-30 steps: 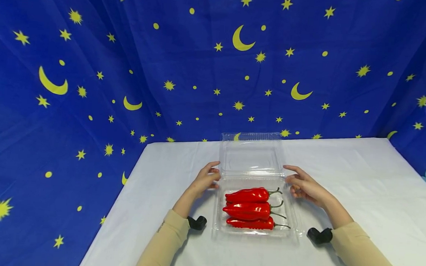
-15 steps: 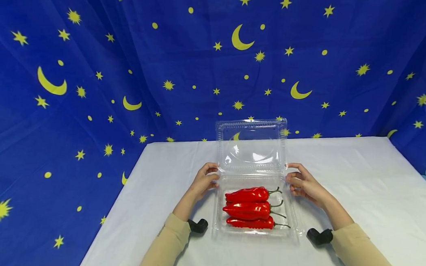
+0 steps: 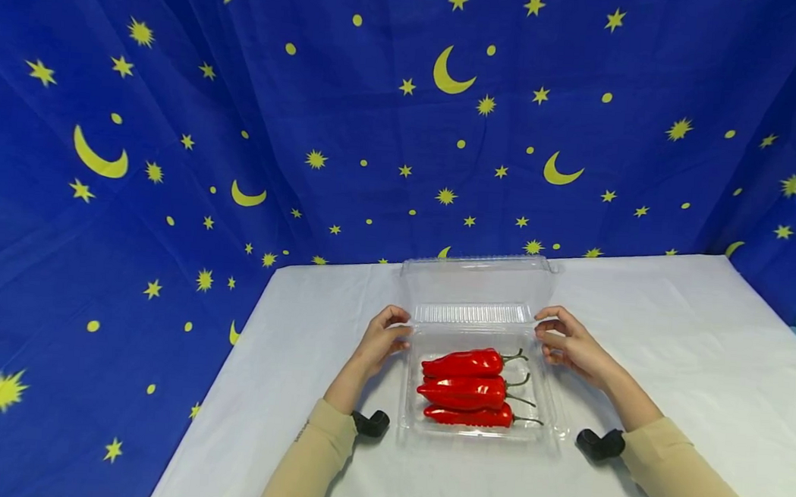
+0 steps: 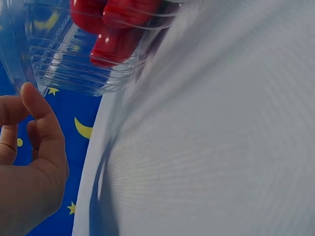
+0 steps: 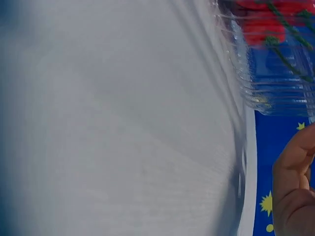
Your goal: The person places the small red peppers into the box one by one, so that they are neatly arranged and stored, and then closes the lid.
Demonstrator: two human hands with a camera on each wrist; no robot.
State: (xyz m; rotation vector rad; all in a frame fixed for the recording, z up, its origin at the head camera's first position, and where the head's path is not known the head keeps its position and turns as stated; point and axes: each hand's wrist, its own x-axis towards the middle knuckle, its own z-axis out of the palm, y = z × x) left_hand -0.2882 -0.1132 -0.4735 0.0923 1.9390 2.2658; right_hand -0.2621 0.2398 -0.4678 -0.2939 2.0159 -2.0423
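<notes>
A clear plastic clamshell container (image 3: 469, 433) lies on the white table with several red peppers (image 3: 464, 392) in its base, green stems to the right. Its see-through lid (image 3: 475, 287) stands raised at the far side, tilted toward me. At the left end of the hinge, my left hand (image 3: 380, 340) pinches the lid's side edge between thumb and bent fingers. The left wrist view shows the thumb tip (image 4: 29, 93) at the lid corner. My right hand (image 3: 570, 346) pinches the opposite side edge with bent fingers. In the right wrist view its fingertips are out of frame.
White cloth (image 3: 275, 362) covers the table around the container. A blue curtain (image 3: 379, 110) with yellow moons and stars hangs behind the far edge and at both sides. Dark wrist cameras (image 3: 371, 423) stick out beside the beige sleeves.
The lid has swung up from leaning back against the far side, and now its free edge tips forward toward me. Both hands have stayed at the hinge ends, and the peppers have not moved.
</notes>
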